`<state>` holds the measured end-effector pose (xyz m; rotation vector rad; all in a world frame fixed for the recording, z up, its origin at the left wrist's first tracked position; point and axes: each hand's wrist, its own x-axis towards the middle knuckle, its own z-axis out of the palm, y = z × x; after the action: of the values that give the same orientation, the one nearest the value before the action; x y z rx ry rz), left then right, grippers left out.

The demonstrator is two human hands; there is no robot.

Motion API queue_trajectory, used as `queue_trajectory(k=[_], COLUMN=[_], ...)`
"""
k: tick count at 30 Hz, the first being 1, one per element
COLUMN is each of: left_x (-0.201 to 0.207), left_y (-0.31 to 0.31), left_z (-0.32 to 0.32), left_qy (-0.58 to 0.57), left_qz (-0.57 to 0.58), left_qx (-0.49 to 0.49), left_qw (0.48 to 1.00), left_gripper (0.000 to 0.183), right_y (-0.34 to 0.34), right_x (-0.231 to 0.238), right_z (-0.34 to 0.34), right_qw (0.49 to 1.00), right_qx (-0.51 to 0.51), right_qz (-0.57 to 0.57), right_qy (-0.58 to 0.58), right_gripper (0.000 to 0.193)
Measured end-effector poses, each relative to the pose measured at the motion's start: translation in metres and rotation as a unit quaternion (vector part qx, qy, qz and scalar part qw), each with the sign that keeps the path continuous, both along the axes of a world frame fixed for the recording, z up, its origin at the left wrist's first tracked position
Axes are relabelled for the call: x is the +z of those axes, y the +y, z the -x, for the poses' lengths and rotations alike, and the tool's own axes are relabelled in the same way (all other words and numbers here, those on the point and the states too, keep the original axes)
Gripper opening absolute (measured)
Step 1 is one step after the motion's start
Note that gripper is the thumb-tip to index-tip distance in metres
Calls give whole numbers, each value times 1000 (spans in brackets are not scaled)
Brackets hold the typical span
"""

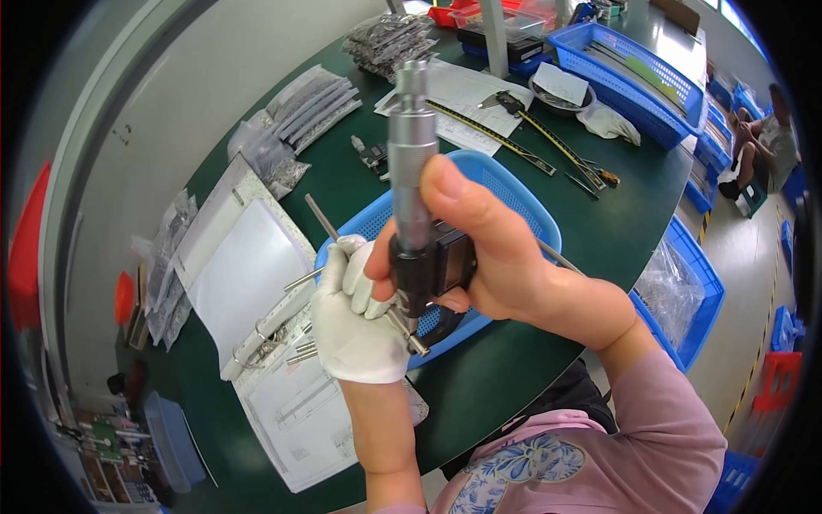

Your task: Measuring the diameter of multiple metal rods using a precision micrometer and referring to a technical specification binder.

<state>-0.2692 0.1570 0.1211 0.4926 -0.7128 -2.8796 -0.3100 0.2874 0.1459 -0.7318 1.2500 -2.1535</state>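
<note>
My left hand [360, 347], in a white glove, is closed around a thin metal rod [322, 217]. The rod slants out past the fingertips at upper left, and a rod end shows below the fingers. In my bare right hand [492, 236] is a digital micrometer [413, 163], its silver thimble pointing up and its black body in my fingers. Its measuring end is at the lower end of the rod; whether both jaws touch cannot be made out. Under both hands lies a light blue basket [544, 210], mostly hidden. Several more rods [301, 353] stick out beside the glove.
An open binder with papers [295, 428] covers the left of the green table [505, 364]. Bagged parts [312, 103] lie behind it. Calipers [556, 141], another micrometer [370, 156] and a blue crate [629, 103] are farther back. A person [775, 141] sits at far right.
</note>
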Motion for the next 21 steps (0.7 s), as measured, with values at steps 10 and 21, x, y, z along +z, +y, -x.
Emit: queue_trajectory(k=[10, 21], left_x=[1, -2], left_y=[-4, -7], left_z=[-1, -3], left_qy=[-47, 31], left_qz=[-45, -92], left_qx=[7, -28], left_qw=[998, 995], left_gripper=[25, 31], right_y=[-6, -4], right_x=[2, 5], right_z=[-2, 3], right_qw=[998, 998], right_qx=[13, -3], right_qz=[30, 47], right_qy=[-49, -48], right_gripper=[60, 75])
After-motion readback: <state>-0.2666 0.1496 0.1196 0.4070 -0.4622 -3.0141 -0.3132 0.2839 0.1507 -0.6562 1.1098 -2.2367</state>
